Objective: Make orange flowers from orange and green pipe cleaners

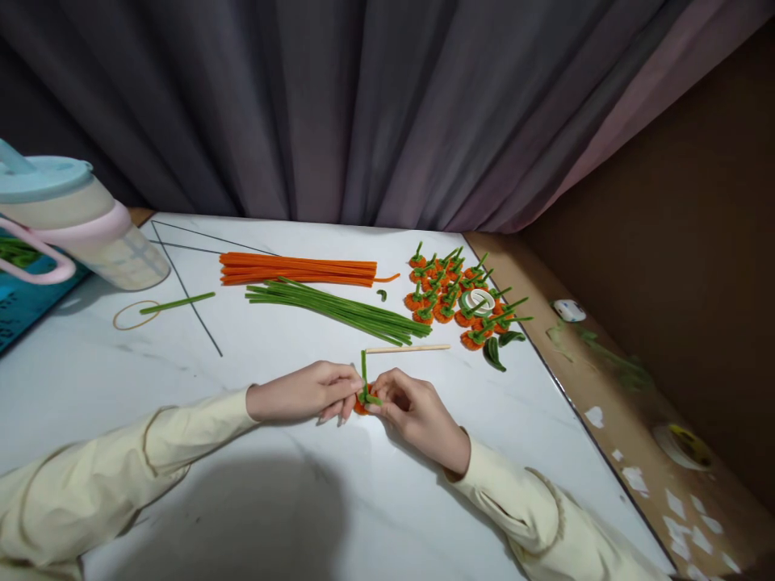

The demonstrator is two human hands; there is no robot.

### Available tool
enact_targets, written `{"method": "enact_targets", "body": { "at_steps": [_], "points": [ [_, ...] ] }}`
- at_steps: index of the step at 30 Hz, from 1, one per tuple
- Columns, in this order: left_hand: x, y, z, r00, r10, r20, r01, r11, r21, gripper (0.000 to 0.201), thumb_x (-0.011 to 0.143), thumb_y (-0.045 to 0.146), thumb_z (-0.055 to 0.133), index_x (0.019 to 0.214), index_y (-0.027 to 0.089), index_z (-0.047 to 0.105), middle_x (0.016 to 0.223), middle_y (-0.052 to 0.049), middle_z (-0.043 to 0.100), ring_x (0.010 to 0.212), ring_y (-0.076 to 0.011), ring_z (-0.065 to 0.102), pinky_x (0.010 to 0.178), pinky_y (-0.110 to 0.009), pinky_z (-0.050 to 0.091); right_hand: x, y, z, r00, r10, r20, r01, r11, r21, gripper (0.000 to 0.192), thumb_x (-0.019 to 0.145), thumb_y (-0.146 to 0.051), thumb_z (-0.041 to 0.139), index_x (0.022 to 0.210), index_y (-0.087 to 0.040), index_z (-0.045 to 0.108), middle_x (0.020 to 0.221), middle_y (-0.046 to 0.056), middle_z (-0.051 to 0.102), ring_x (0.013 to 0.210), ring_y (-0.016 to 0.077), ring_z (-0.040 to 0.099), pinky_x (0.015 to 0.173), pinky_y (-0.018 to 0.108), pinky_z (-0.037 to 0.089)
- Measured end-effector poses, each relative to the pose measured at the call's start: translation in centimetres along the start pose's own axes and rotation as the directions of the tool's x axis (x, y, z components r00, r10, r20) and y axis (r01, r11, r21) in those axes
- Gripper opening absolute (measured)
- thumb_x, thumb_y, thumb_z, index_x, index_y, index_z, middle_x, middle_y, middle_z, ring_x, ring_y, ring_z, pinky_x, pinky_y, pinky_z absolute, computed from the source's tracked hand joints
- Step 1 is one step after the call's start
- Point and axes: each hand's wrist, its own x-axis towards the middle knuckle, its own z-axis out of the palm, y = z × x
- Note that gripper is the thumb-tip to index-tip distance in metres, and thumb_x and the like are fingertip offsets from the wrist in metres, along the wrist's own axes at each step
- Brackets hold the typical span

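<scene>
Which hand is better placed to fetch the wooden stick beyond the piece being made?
Probably the right. The right hand lies nearer the wooden stick. The left hand sits further left. Both pinch the small orange and green piece, so one must let go first.

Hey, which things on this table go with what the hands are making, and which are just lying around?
In use: left hand, right hand, small orange and green piece, orange stems, green stems, finished pile, wooden stick.

Lying about: jug, rubber band, tape roll, loose green stem.
</scene>
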Motion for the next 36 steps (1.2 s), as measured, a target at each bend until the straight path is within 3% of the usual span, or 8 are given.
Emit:
{"method": "enact_targets", "body": {
  "at_steps": [6,12,15,18,21,24,28,36],
  "points": [
    [-0.4,0.1,0.3,0.999,0.004,-0.043,0.001,0.993,0.116,0.028,0.09,0.039,0.04,0.072,0.018,0.046,0.055,0.006,0.046,0.045,-0.0084,0.036,0.046,-0.02,0.03,0.0,0.1,-0.4,0.999,-0.053,0.009,0.054,0.996,-0.077,0.013,0.084,-0.028,0.06,0.09,-0.019,0.051,0.068,-0.002,0.057,0.058,0.0106,0.05,0.055,0.021,0.041],
    [-0.2,-0.7,0.5,0.996,0.001,-0.086,0.003,0.999,0.048,0.027,0.092,0.038,0.038,0.073,0.019,0.041,0.06,0.005,0.047,0.046,-0.0078,0.035,0.046,-0.02,0.029,-0.3,0.0,-0.4,0.974,-0.227,0.005,0.211,0.898,-0.387,0.026,0.09,-0.04,0.053,0.075,-0.019,0.049,0.066,-0.001,0.053,0.053,0.0101,0.046,0.051,0.021,0.036],
    [-0.1,-0.9,0.6,0.996,0.008,-0.09,-0.006,1.0,0.023,0.027,0.092,0.038,0.038,0.073,0.019,0.041,0.058,0.006,0.045,0.046,-0.0077,0.033,0.046,-0.02,0.028,-0.5,-0.3,-0.2,0.963,-0.257,0.081,0.254,0.769,-0.586,0.031,0.096,-0.039,0.039,0.075,-0.018,0.048,0.065,-0.001,0.053,0.05,0.0106,0.045,0.049,0.023,0.032],
    [0.0,-0.9,0.7,0.993,0.047,-0.11,-0.04,0.997,0.067,0.026,0.092,0.035,0.038,0.072,0.018,0.042,0.059,0.005,0.046,0.05,-0.0086,0.036,0.049,-0.02,0.031,-0.6,-0.4,0.1,0.95,-0.271,0.156,0.292,0.586,-0.756,0.034,0.099,-0.031,0.028,0.076,-0.017,0.049,0.065,0.001,0.054,0.05,0.0119,0.046,0.047,0.025,0.025],
    [-0.1,-0.9,0.8,0.99,0.083,-0.118,-0.067,0.989,0.134,0.027,0.092,0.033,0.038,0.07,0.018,0.042,0.059,0.004,0.048,0.053,-0.0094,0.04,0.053,-0.021,0.033,-0.7,-0.2,0.3,0.923,-0.301,0.24,0.354,0.416,-0.838,0.031,0.098,-0.025,0.028,0.076,-0.016,0.048,0.066,0.002,0.054,0.054,0.0131,0.047,0.047,0.027,0.019],
    [-0.2,-0.8,0.9,0.991,0.092,-0.099,-0.073,0.982,0.174,0.027,0.091,0.033,0.038,0.069,0.018,0.042,0.058,0.004,0.049,0.052,-0.0094,0.04,0.052,-0.021,0.033,-0.7,0.0,0.2,0.895,-0.301,0.328,0.419,0.319,-0.85,0.024,0.097,-0.02,0.033,0.078,-0.015,0.047,0.067,0.003,0.054,0.056,0.0138,0.048,0.046,0.028,0.019],
    [-0.3,-0.6,0.9,0.995,0.086,-0.054,-0.074,0.978,0.193,0.026,0.091,0.033,0.038,0.07,0.019,0.042,0.057,0.005,0.048,0.049,-0.009,0.038,0.049,-0.021,0.031,-0.7,0.0,-0.1,0.868,-0.268,0.418,0.489,0.312,-0.815,0.015,0.094,-0.016,0.037,0.083,-0.015,0.046,0.072,0.003,0.056,0.057,0.0141,0.05,0.046,0.028,0.021],
    [-0.3,-0.5,0.6,0.993,0.121,-0.001,-0.119,0.977,0.176,0.023,0.091,0.03,0.038,0.071,0.019,0.039,0.058,0.005,0.047,0.048,-0.0084,0.035,0.048,-0.02,0.029,-0.4,-0.3,-0.6,0.852,-0.278,0.444,0.523,0.395,-0.755,0.014,0.095,-0.017,0.034,0.088,-0.016,0.047,0.073,0.003,0.057,0.057,0.0129,0.051,0.047,0.027,0.023]
  ]
}}
